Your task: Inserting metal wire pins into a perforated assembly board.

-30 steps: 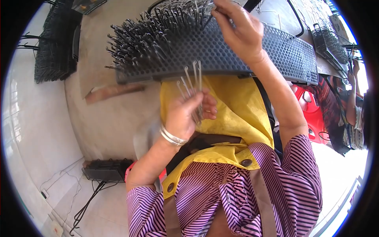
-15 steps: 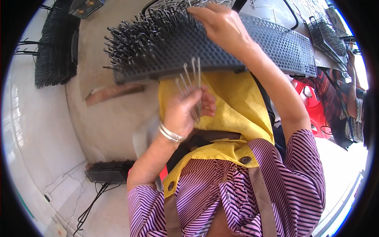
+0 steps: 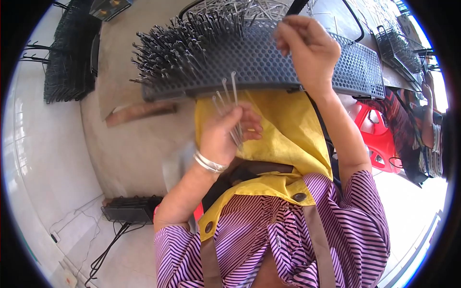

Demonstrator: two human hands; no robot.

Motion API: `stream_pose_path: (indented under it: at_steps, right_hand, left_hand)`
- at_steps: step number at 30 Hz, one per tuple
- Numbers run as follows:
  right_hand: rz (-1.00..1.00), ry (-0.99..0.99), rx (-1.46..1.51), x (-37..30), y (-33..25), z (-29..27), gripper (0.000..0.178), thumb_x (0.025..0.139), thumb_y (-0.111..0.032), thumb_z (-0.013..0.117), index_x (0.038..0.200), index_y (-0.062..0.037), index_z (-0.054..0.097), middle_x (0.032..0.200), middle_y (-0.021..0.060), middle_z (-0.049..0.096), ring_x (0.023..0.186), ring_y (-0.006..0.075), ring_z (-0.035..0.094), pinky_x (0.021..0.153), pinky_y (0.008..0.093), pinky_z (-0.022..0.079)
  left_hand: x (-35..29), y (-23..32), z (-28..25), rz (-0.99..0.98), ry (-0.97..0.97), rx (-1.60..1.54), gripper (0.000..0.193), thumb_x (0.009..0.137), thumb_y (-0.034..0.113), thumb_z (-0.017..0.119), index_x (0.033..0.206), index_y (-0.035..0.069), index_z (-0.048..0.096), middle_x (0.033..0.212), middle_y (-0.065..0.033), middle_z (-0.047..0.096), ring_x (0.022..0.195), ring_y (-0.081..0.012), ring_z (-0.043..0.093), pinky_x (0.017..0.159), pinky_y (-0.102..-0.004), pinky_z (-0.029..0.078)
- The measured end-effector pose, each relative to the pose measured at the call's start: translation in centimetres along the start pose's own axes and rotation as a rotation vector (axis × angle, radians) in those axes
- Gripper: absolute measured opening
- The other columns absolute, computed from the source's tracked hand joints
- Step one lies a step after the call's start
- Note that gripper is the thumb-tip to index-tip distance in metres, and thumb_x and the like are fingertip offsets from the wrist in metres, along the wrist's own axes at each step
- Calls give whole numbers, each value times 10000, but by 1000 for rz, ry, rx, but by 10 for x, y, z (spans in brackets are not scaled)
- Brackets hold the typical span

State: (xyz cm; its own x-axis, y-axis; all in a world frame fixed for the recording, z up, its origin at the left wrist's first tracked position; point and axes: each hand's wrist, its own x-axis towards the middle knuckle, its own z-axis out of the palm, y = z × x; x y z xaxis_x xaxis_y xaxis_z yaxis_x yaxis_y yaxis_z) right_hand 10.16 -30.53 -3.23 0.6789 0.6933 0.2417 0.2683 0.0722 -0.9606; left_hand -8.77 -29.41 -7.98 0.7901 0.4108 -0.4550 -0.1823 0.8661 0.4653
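Note:
Several thin silvery metal rods with small looped ends (image 3: 234,86) fan upward from my left hand (image 3: 225,127), which grips their lower parts in front of the yellow apron (image 3: 283,125). Beyond it lies a long dark grey perforated rack (image 3: 269,62). Many similar rods (image 3: 177,48) stand crowded in the holes of its left part, looped tips up. Over the rack's right half hovers my right hand (image 3: 312,55), fingers loosely bent and apart, with no rod visible in them.
Behind the rack lies a pile of loose pale rods (image 3: 240,9). Dark wire racks stand at far left (image 3: 69,57) and right (image 3: 398,50). A black rack (image 3: 132,210) sits low at left. Another person's arm (image 3: 427,115) shows beside a red stool (image 3: 377,137).
My right hand has moved right, away from the standing rods, and its fingers have loosened. Fewer rods show in my left hand, which has stayed nearly in place.

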Motion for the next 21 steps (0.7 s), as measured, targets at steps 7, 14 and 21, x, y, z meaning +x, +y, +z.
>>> stream_pose_path:
  at_steps: [7, 14, 21]
  right_hand:
    - [-913, 125, 277, 41, 27, 36, 110, 692, 32, 576, 790, -5, 541, 630, 138, 553, 524, 252, 552, 463, 290, 429]
    - [-1124, -156, 82, 51, 6, 35, 127, 675, 36, 594, 792, 1, 559, 622, 140, 551, 533, 260, 559, 476, 291, 430]
    - [-630, -407, -459, 45, -9, 37, 37, 657, 32, 514, 669, 6, 489, 584, 184, 517, 543, 343, 528, 480, 377, 422]
  left_hand:
    - [1, -2, 2, -38, 27, 11, 235, 841, 172, 460, 984, -13, 485, 810, -151, 574, 695, -237, 582, 593, -332, 496]
    - [0, 1, 2, -52, 24, 0, 235, 839, 175, 467, 979, -13, 491, 808, -148, 577, 694, -236, 586, 591, -329, 497]
    - [-1, 1, 1, -42, 22, 12, 239, 836, 174, 471, 986, -11, 494, 817, -144, 581, 701, -234, 591, 594, -327, 500]
